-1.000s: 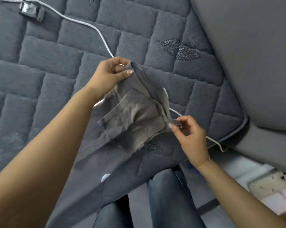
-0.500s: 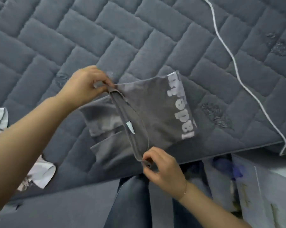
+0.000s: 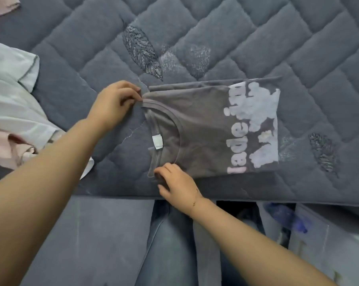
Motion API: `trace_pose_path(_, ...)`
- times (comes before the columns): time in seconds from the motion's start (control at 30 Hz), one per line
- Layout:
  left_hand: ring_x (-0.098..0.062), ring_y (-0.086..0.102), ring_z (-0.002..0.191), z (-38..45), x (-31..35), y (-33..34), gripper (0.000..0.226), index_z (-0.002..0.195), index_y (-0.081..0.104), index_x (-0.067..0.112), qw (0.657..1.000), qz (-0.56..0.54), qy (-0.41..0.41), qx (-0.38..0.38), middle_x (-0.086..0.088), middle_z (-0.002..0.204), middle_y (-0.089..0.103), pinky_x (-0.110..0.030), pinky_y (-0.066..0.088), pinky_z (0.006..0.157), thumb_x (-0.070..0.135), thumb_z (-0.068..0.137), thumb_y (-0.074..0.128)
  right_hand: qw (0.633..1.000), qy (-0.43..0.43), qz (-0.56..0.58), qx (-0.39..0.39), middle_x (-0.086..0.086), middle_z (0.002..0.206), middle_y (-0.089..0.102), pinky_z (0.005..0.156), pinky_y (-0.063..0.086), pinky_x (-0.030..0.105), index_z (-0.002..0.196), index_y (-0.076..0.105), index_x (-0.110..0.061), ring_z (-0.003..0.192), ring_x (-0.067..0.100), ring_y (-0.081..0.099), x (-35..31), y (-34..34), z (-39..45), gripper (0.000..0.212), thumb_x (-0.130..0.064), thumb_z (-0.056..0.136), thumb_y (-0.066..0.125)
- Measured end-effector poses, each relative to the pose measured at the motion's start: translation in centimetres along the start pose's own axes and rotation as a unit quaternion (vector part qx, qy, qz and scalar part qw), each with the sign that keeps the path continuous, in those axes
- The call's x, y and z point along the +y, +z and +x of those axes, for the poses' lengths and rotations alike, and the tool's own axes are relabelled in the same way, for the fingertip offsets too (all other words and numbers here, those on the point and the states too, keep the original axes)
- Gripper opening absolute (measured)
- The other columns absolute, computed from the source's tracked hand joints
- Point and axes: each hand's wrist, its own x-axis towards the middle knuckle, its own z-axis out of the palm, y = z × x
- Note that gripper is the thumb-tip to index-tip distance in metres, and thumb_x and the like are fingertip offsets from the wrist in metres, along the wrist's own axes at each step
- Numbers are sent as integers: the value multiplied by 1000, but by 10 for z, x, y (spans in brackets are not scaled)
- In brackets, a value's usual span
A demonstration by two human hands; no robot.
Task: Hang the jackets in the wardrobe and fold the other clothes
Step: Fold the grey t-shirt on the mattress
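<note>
Head view: a grey T-shirt lies folded flat on the quilted grey bed cover, just right of centre, its neckline toward 9 o'clock and its pale printed lettering toward 3 o'clock. A white label shows inside the collar.

The left hand, coming in from 8 o'clock, pinches the shirt's upper collar corner between curled fingers and thumb. The right hand, reaching up from 5 o'clock, has its fingers curled at the lower collar corner, touching the fabric; whether it actually pinches the cloth I cannot tell.

At 9 o'clock a heap of white and pink clothes sits on the bed, well apart from the shirt. Another pink garment peeks in at 11 o'clock. At 6 o'clock the person's jeans stand against the bed edge.
</note>
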Motion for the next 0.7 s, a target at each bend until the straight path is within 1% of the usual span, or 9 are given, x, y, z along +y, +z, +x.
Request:
trace_pose_path(0.1,-15,59,103,-25,14,7,26,99,74,8,986,-83,-108,92,-5,115,65,-20,42,92,-6,82,60,997,2,54,-45,-1,125,54,95,45,31,135,52,-15,117,15,49,2,-20,-8,43,-13,92,56)
trace_pose_path(0.2,-9,57,86,-69,45,21,28,102,69,13,922,-211,-261,194,-2,104,65,-20,47,81,-4,81,59,996,7,88,-28,-4,122,58,99,45,29,128,59,-15,114,10,55,8,-58,-20,39,-6,90,55)
trace_pose_path(0.3,-9,58,80,-114,87,49,17,100,64,12,811,-343,-402,252,1,95,66,-8,45,72,1,87,65,998,-11,47,34,-3,111,64,96,47,31,114,66,-12,107,12,59,18,-104,-11,31,1,87,57)
trace_pose_path(0.4,-10,55,74,-145,126,87,17,100,60,10,663,-428,-535,302,2,83,60,-14,44,68,5,86,69,998,-32,-9,56,2,108,65,92,48,35,109,67,-9,102,16,60,22,-145,26,27,2,85,60)
trace_pose_path(0.47,-13,53,77,-154,146,110,23,102,56,10,576,-456,-597,323,4,79,55,-14,42,66,11,86,73,995,-59,-58,47,7,108,64,92,47,36,108,67,-6,102,22,60,22,-162,58,26,2,84,61)
trace_pose_path(0.53,-15,51,80,-157,160,129,30,103,52,10,503,-475,-634,345,1,83,53,-15,43,68,15,84,75,988,-103,-103,50,14,105,64,93,44,35,105,68,-2,102,30,59,22,-170,90,21,1,85,62)
trace_pose_path(0.63,-17,54,87,-152,172,152,39,111,52,10,407,-525,-665,342,-4,98,56,-29,49,86,25,85,76,981,-123,-148,30,16,110,60,93,41,32,110,65,-3,106,31,56,25,-174,130,22,-10,90,64)
trace_pose_path(0.67,-15,56,85,-147,174,157,37,110,53,10,381,-549,-664,337,-5,99,57,-30,50,87,28,86,74,981,-114,-156,18,15,112,59,94,41,32,112,63,-5,108,30,54,26,-173,140,24,-16,91,65)
trace_pose_path(0.7,-12,56,80,-142,176,161,31,103,56,11,358,-572,-655,340,-4,96,59,-28,52,82,30,87,73,981,-103,-162,9,14,113,58,94,41,33,113,63,-7,108,28,54,27,-172,148,26,-21,91,65)
